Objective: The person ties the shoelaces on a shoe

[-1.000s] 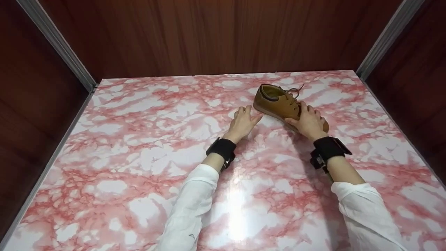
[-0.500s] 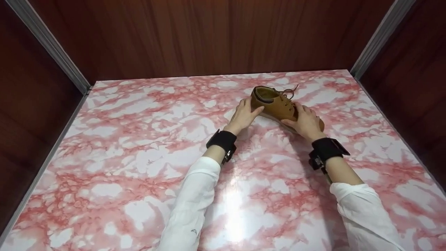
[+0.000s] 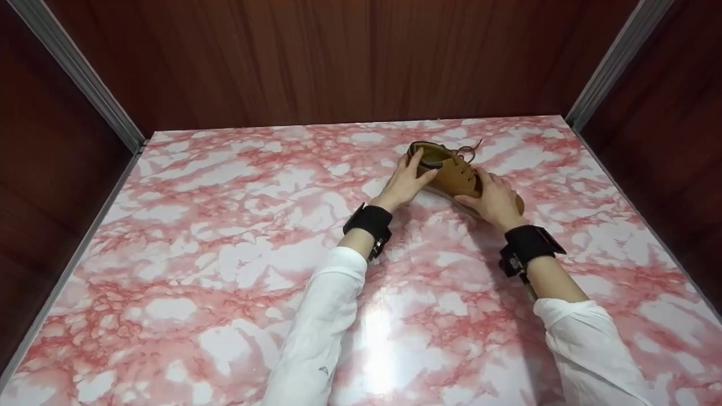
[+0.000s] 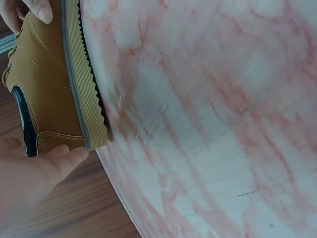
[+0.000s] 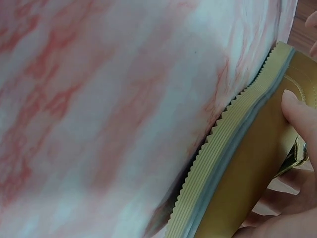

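Observation:
A tan lace-up shoe (image 3: 448,176) with a dark padded collar stands on its sole, heel to the left and toe to the right. My right hand (image 3: 495,198) grips its front part, the thumb (image 5: 296,106) on the near side and the fingers over the top. At the heel, my left hand (image 3: 404,181) has its fingers spread, one at the collar and the thumb by the near side. In the left wrist view, fairly straight fingers (image 4: 69,161) touch the heel. The ridged pale sole (image 5: 233,131) shows in the right wrist view. Some fingers are hidden.
The shoe rests on a red-and-white marbled table (image 3: 225,225), near its back edge. A dark wood panel (image 3: 338,62) rises behind, with more panels at both sides and grey metal posts (image 3: 612,62) at the corners.
My left hand has moved right and forward from beside the heel to the collar. My right hand keeps its grip on the shoe's front part. The view has shifted slightly.

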`<state>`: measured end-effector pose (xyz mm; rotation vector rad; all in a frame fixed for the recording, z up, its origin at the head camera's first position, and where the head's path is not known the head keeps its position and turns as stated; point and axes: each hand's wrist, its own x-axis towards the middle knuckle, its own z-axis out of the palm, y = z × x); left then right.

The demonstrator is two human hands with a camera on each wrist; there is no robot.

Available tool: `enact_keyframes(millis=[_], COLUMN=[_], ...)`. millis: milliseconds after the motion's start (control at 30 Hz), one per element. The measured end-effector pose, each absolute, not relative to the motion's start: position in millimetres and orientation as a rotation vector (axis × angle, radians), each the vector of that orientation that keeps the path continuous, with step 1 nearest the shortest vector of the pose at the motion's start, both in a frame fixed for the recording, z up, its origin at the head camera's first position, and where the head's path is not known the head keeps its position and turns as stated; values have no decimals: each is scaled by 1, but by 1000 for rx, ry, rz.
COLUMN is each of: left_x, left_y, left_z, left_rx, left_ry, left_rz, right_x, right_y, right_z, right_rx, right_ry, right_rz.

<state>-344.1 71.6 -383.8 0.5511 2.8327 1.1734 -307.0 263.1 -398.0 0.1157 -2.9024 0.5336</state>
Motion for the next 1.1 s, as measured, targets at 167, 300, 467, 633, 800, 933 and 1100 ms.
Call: enact_keyframes(millis=[167, 300, 467, 633, 800, 933, 1100], left_x=[-343, -342, -337, -332, -330, -331, -337], left_y=[71, 70, 70, 69, 65, 64, 63], left_z=[-385, -386, -388, -385, -382, -382, -383], left_rx=[543, 584, 618, 644, 629, 624, 572], left_ry=[2868, 2910, 2938, 2968, 2977, 3021, 3040], left_rz=[1093, 1071, 1051, 1025, 981, 1026, 1143], right_x=[-308, -306, -304, -304, -305, -303, -302], right_y=[265, 267, 268, 268, 269, 269, 271], right_z=[-401, -402, -403, -402, -402, -402, -403], right_rx=[124, 147, 193, 244, 269, 263, 206], right_ry=[-2900, -2887, -2860, -2843, -2855, -2885, -2900], right_rz=[539, 566, 606, 576, 500, 524, 631])
